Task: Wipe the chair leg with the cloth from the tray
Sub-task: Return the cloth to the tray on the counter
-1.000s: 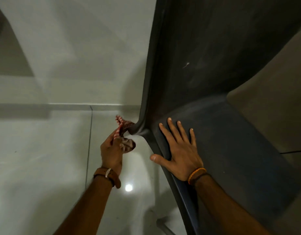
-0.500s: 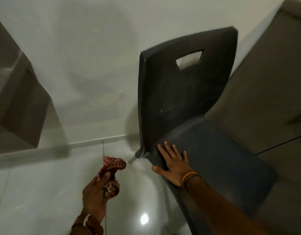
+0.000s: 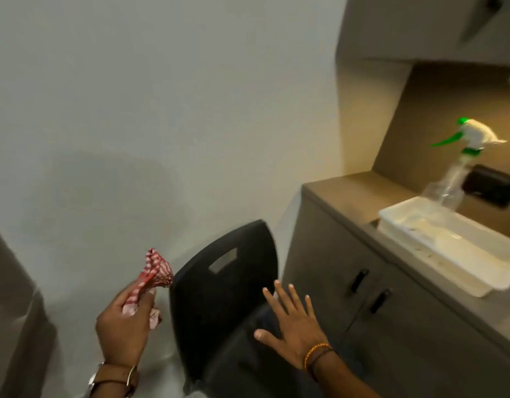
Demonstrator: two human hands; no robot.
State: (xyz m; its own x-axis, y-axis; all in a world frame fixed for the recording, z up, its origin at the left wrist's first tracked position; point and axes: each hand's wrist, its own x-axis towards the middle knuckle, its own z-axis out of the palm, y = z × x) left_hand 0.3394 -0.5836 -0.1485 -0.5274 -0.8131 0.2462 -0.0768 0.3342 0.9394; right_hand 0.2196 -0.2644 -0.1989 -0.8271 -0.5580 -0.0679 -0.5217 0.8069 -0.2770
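We see the left hand (image 3: 124,328) in the lower left of the frame. Its fingers are curled tight around a red and white checked cloth (image 3: 150,280). The top of the cloth sticks up out of the hand, and its tip is just beside the left edge of the chair's back. The left wrist has a brown watch strap (image 3: 116,379) on it.

The right hand (image 3: 291,323) is in the lower middle of the frame. It is spread wide and flat, with nothing in it. It sits over the seat of the black chair (image 3: 219,297), but we cannot tell if it is touching the seat or just above it. The right wrist has an orange band (image 3: 315,354) and a dark band next to it.

The chair has a back with a small hole near its top. We cannot see the chair's legs here.

On the right of the frame is a brown counter (image 3: 357,191) with cupboard doors under it. A white tray (image 3: 449,254) sits on the counter, well apart from both hands. A clear spray bottle (image 3: 454,173) with a green and white top stands at the far end of the tray.

A plain pale wall (image 3: 161,110) fills the upper left of the frame.
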